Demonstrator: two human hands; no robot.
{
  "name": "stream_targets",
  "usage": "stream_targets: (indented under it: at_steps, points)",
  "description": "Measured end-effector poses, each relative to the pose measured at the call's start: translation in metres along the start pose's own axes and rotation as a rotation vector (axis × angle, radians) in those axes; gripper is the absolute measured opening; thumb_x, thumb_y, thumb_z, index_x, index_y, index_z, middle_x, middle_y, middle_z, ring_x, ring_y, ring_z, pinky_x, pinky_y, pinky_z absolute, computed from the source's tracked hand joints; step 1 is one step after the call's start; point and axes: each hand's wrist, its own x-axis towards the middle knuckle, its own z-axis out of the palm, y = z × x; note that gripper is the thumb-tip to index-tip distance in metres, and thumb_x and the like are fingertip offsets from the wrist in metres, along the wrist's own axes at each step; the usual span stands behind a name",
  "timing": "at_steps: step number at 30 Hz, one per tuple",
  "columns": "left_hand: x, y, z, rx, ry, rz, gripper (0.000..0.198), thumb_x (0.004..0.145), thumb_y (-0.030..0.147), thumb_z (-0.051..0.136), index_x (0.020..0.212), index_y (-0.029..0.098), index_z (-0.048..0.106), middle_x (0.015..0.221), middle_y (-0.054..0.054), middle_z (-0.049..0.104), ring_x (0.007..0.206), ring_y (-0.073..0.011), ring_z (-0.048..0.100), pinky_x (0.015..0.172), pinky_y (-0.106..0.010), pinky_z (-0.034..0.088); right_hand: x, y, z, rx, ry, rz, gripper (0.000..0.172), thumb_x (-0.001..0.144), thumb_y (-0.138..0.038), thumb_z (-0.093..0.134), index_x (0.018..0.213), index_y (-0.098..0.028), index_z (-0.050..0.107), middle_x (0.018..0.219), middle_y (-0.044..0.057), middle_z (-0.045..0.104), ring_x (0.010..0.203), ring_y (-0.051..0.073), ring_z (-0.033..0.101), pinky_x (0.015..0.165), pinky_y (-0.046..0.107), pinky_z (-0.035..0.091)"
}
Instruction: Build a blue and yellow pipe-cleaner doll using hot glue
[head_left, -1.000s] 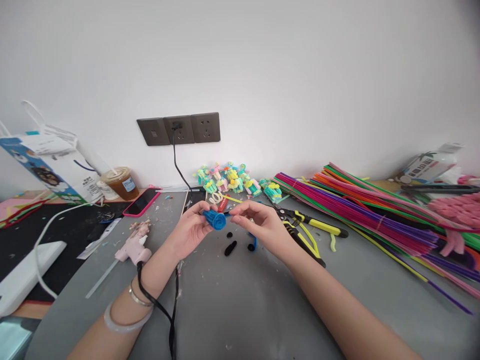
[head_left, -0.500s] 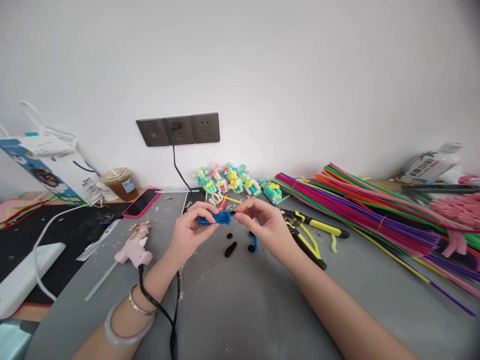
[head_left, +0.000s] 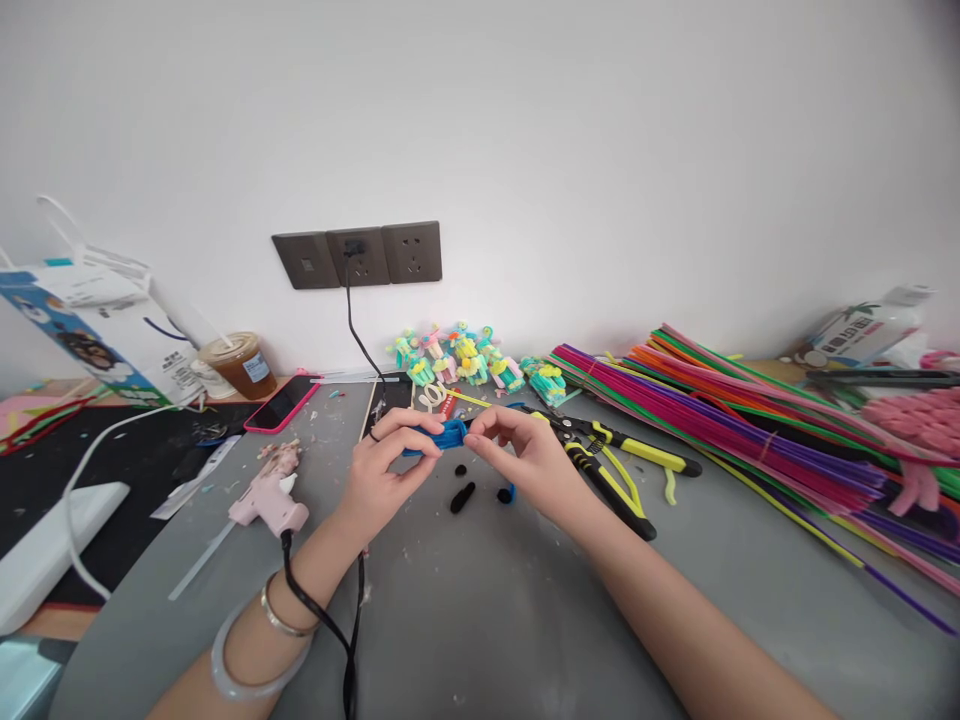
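Note:
My left hand (head_left: 394,455) grips a small blue piece made of bent pipe cleaners (head_left: 451,436) between thumb and fingers, above the grey table. At the piece's right end, my right hand (head_left: 521,450) pinches with thumb and forefinger; its fingertips hide that end. Below the hands lie a black fuzzy oblong (head_left: 463,497), a small black ball (head_left: 460,470), and another black coil (head_left: 504,496) joined to a blue strip. Yellow-and-black pliers (head_left: 611,490) rest just beyond my right hand.
A pink glue gun (head_left: 270,505) with a black cord lies left of my left arm. Several colourful pipe-cleaner figures (head_left: 469,358) stand by the wall. Bundles of pipe cleaners (head_left: 720,440) spread across the right. A phone (head_left: 283,405) and a drink cup (head_left: 244,365) are back left.
The blue piece has turned in my fingers, so a looped end now shows. My left fingers have shifted over it, and my right fingertips have come down slightly at its right end.

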Motion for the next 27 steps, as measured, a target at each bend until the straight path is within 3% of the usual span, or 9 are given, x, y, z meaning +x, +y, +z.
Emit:
stream_targets:
  at_steps: [13,21,27]
  points:
    - [0.0011,0.0031,-0.0003,0.094,-0.014,0.024,0.014,0.088,0.008,0.062,0.085,0.022,0.065,0.098,-0.006,0.07,0.098,-0.0199,0.071,0.087,-0.035,0.058,-0.0001,-0.0016,-0.0014,-0.036,-0.018,0.016,0.025,0.088,-0.042,0.06,0.076,-0.02,0.06,0.072,0.001,0.059,0.068,0.016,0.049,0.065,0.03,0.037]
    - [0.0006,0.0027,0.0011,0.063,0.003,0.006,0.017,0.088,0.012,0.067,0.101,0.023,0.063,0.1,-0.007,0.073,0.096,-0.0201,0.071,0.087,-0.037,0.058,0.001,-0.0022,-0.005,0.176,-0.085,0.101,0.036,0.084,-0.052,0.064,0.071,-0.02,0.055,0.068,-0.002,0.047,0.062,0.012,0.038,0.057,0.027,0.031]
    - [-0.0007,0.0018,0.0008,0.074,0.002,0.004,0.022,0.086,0.011,0.069,0.104,0.023,0.062,0.104,-0.007,0.072,0.097,-0.0194,0.07,0.085,-0.035,0.058,0.0002,-0.0036,-0.0052,0.268,-0.115,0.168,0.034,0.081,-0.05,0.068,0.07,-0.02,0.057,0.065,-0.003,0.046,0.061,0.012,0.037,0.058,0.026,0.031]
